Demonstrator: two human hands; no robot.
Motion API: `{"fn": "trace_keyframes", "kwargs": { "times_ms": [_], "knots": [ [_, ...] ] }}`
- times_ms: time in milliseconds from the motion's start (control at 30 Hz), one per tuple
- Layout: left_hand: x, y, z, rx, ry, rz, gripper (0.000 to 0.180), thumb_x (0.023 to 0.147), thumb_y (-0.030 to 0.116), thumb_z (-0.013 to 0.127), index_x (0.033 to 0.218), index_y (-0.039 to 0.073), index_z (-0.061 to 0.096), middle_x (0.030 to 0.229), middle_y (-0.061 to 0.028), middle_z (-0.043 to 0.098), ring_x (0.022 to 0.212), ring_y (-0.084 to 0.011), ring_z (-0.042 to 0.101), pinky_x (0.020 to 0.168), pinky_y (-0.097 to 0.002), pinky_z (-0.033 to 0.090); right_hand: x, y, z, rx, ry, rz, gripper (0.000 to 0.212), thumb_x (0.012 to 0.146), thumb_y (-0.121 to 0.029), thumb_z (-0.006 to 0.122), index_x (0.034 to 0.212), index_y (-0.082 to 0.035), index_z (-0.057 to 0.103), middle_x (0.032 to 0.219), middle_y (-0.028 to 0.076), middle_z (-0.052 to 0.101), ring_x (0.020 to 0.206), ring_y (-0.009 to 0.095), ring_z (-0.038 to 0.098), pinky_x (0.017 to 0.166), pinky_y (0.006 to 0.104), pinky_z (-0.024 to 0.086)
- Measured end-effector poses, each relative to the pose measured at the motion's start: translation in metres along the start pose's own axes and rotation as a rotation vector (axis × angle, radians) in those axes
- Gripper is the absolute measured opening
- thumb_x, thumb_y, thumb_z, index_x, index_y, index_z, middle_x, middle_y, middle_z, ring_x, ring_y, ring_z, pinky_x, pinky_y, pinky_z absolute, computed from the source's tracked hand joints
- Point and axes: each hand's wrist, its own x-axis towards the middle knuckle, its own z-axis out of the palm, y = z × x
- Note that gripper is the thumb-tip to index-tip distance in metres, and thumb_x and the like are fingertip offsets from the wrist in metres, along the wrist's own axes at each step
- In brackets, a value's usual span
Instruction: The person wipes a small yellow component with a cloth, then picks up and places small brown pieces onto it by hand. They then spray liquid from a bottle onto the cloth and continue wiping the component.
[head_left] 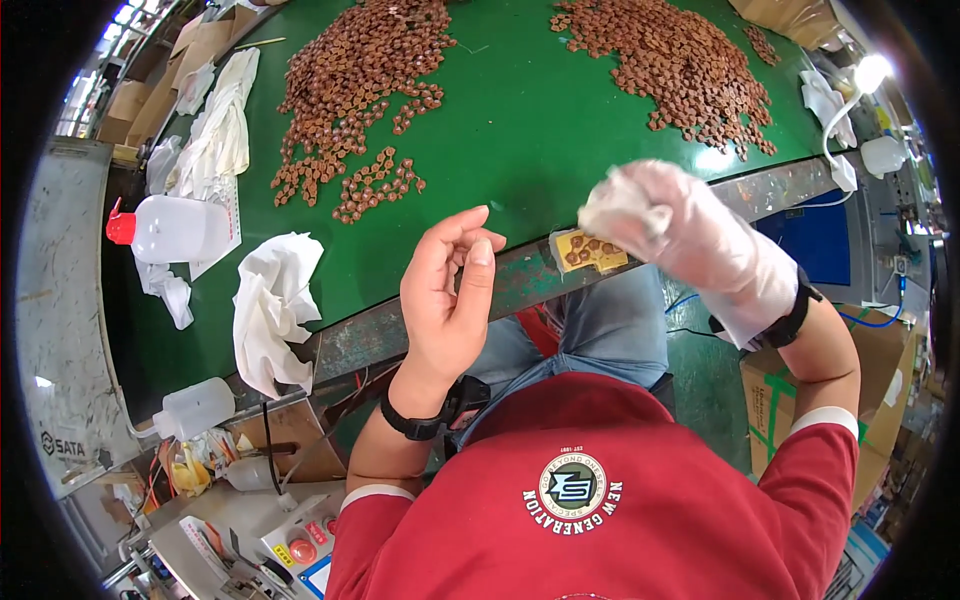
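Note:
My bare left hand [442, 287] is raised just over the near edge of the green table [500, 130]. Its fingers are loosely bent, a gap shows beside the thumb, and no object shows in it. A white glove covers my right hand [645, 212], which is bunched up and slightly blurred by motion; anything inside its fingers is hidden. Partly beneath that hand, at the table's edge, lies a small yellow tray [577, 248] holding several brown pieces. Small brown cap-like pieces form a left pile [365, 70] and a right pile [665, 65].
Left on the table are a white bottle with a red cap [180, 229], a crumpled white cloth [275, 305] and white gloves [222, 125]. A lit lamp [872, 73] stands at the far right. Below left is a control box with a red button [302, 551]; a cardboard box [775, 405] stands right.

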Motion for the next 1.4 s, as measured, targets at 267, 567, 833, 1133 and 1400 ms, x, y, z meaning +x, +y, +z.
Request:
{"fn": "trace_keyframes", "kwargs": {
  "times_ms": [267,567,833,1133,1400],
  "knots": [
    [0.0,-0.001,0.0,0.032,-0.007,0.021,0.027,0.096,0.004,0.054,0.123,-0.001,0.053,0.097,-0.0085,0.063,0.08,-0.0066,0.054,0.071,-0.0214,0.045,0.011,-0.004,0.007,-0.538,-0.258,-0.29,0.021,0.085,-0.02,0.069,0.096,-0.004,0.061,0.085,0.009,0.066,0.073,0.028,0.064,0.063,0.0366,0.051],
    [0.001,-0.001,-0.001,0.034,0.005,0.012,0.026,0.095,0.004,0.055,0.121,-0.001,0.054,0.096,-0.0084,0.063,0.084,-0.0101,0.059,0.073,-0.0232,0.046,0.006,0.0,0.003,-0.542,-0.252,-0.583,0.026,0.073,-0.017,0.075,0.092,-0.007,0.061,0.08,0.006,0.065,0.061,0.026,0.061,0.056,0.0369,0.049],
    [0.003,-0.001,0.003,0.068,-0.015,0.017,0.026,0.096,0.004,0.054,0.121,-0.001,0.054,0.095,-0.0082,0.063,0.083,-0.0092,0.058,0.072,-0.0226,0.046,0.004,-0.015,0.042,-0.645,-0.266,-0.514,0.027,0.073,-0.019,0.076,0.09,-0.007,0.059,0.076,0.006,0.064,0.058,0.025,0.061,0.051,0.0364,0.048],
    [0.0,-0.002,0.001,0.055,0.002,0.029,0.025,0.096,0.004,0.054,0.12,-0.001,0.055,0.095,-0.0081,0.063,0.08,-0.0078,0.056,0.071,-0.0221,0.046,-0.003,-0.002,0.016,-0.673,0.018,-0.397,0.026,0.072,-0.023,0.074,0.089,-0.01,0.06,0.065,0.004,0.058,0.054,0.024,0.057,0.049,0.0365,0.047],
    [0.002,0.0,0.002,-0.019,0.027,-0.033,0.026,0.095,0.003,0.055,0.12,-0.001,0.055,0.094,-0.0082,0.064,0.08,-0.0082,0.057,0.072,-0.0229,0.046,-0.005,-0.015,0.04,-0.859,-0.125,-0.43,0.026,0.073,-0.021,0.075,0.09,-0.01,0.06,0.075,0.008,0.065,0.062,0.024,0.063,0.055,0.0363,0.051]
  ]
}}
